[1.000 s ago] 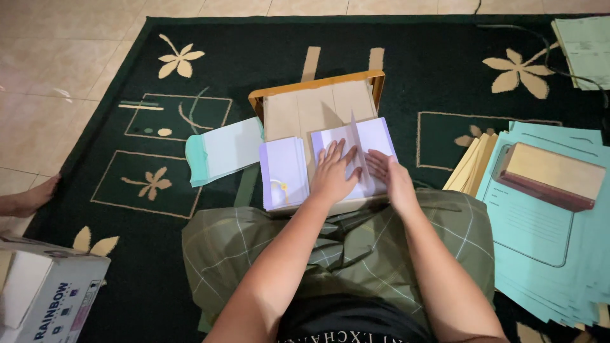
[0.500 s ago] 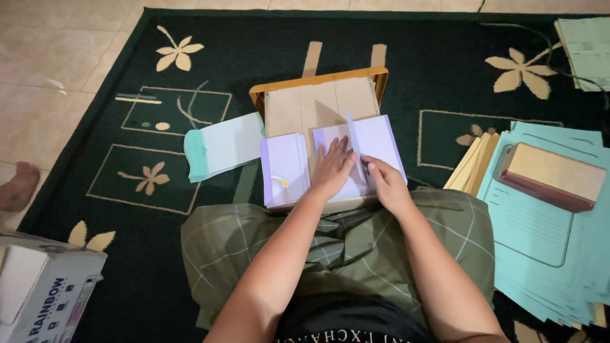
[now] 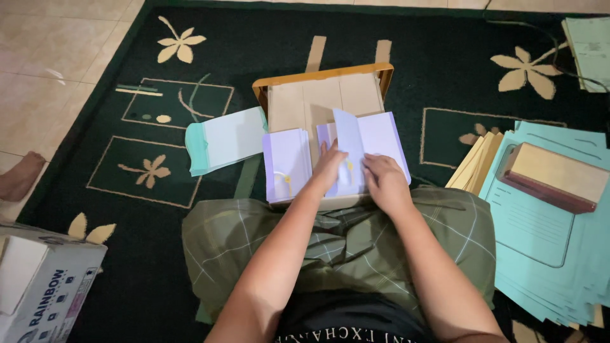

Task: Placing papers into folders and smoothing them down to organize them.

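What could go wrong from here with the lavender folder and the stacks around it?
The lavender folder rests on a small wooden stand with both hands on it; the left hand lifts a flap while the right hand presses, so the flap could crease unevenly or tear. The folder's near edge overhangs the stand toward the lap, so it might slide off. The teal paper stack beside the knee is fanned out and could scatter if bumped.

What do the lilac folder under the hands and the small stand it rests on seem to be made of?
Lilac folder: looks like thin matte card or paper; one leaf stands curved upward between the left hand and right hand. Small stand: probably wood or board, with a pale flat top, an orange-brown rim and dull finish; the pictures do not settle which.
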